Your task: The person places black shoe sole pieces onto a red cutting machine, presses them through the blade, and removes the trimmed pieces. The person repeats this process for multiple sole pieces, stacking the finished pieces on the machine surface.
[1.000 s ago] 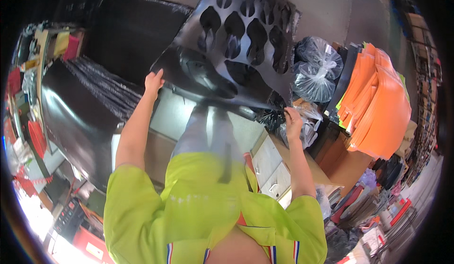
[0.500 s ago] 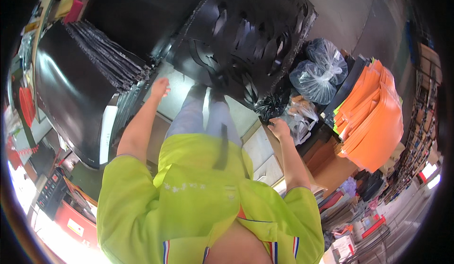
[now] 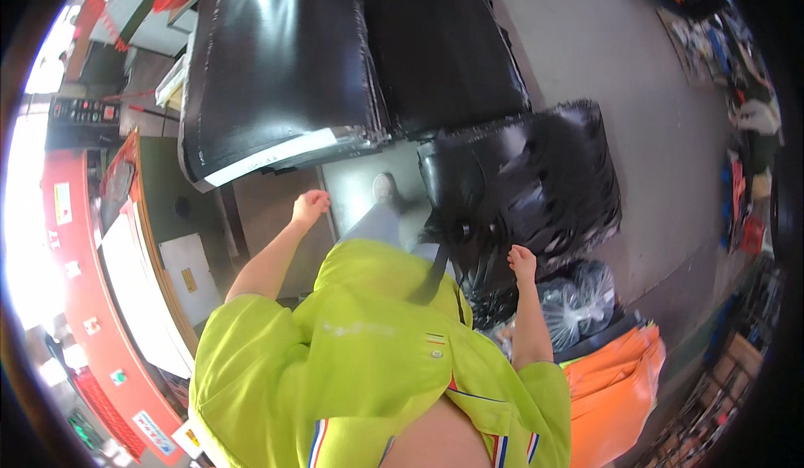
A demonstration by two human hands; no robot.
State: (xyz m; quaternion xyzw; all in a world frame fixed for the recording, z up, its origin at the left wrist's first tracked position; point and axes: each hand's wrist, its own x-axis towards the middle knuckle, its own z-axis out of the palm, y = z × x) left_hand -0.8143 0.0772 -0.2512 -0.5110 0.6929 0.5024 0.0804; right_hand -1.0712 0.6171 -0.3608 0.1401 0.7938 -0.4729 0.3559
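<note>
My left hand [image 3: 311, 206] hangs in the air just below the near edge of a stack of glossy black sheets [image 3: 280, 57]. Its fingers are curled in, and nothing shows in them. Over the near side of a lower pile of black sheets with cut-out strips [image 3: 544, 179] is my right hand [image 3: 522, 263], loosely closed, apparently holding nothing. Neither hand clearly touches a sheet. Between the two stacks my shoe [image 3: 384, 188] stands on the light floor. A dark blurred strip [image 3: 434, 277] dangles at my waist.
Another black stack [image 3: 444, 49] lies behind. Clear plastic bags [image 3: 578, 296] and orange sheets [image 3: 615, 384] sit at the lower right. On the left are a red machine [image 3: 92, 242], a control panel [image 3: 84, 111] and a wood-edged table [image 3: 138, 284]. Grey floor [image 3: 662, 191] extends right.
My body has turned left, so the black stacks have swung up and right in view and the red machine shows more. My left hand has drawn away from the left stack's edge, its fingers curling.
</note>
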